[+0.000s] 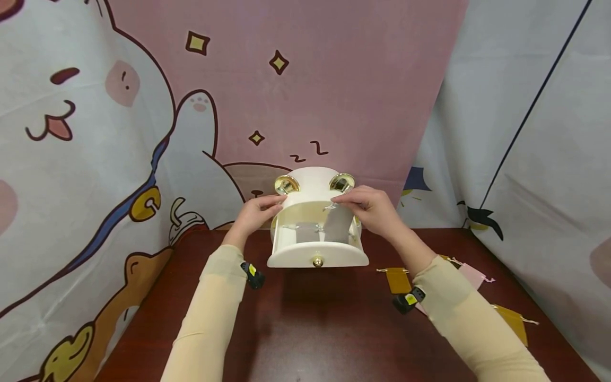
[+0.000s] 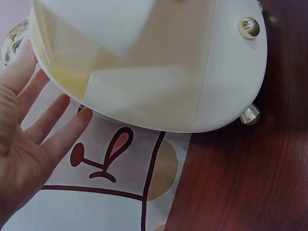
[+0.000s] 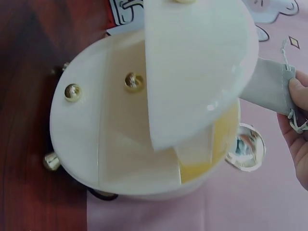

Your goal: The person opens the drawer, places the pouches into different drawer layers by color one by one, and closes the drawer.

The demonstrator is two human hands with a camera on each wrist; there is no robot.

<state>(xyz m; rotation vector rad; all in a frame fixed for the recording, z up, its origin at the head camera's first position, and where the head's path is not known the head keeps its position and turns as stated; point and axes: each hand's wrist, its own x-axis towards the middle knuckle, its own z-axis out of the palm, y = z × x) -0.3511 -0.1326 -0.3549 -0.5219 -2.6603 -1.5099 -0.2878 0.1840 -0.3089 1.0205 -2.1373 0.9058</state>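
A white alarm-clock-shaped box (image 1: 312,187) with gold bells, a gold knob and small gold feet stands on the table. Its half-round drawer (image 1: 317,254) is pulled out at the front. Inside lies a grey drawstring pouch (image 1: 307,232). My right hand (image 1: 377,211) pinches another grey pouch (image 3: 268,85) by its drawn top, and this pouch hangs over the drawer's right side. At the box's upper left edge, below the left bell (image 1: 286,184), is my left hand (image 1: 255,215). Its fingers (image 2: 72,130) are extended, with the tips at the box's rim.
On the right of the dark red table (image 1: 315,339) lie a mustard pouch (image 1: 398,279), a pink pouch (image 1: 472,275) and another mustard pouch (image 1: 513,322), partly behind the right sleeve (image 1: 458,302). A cartoon-printed cloth (image 1: 334,95) hangs close behind the box.
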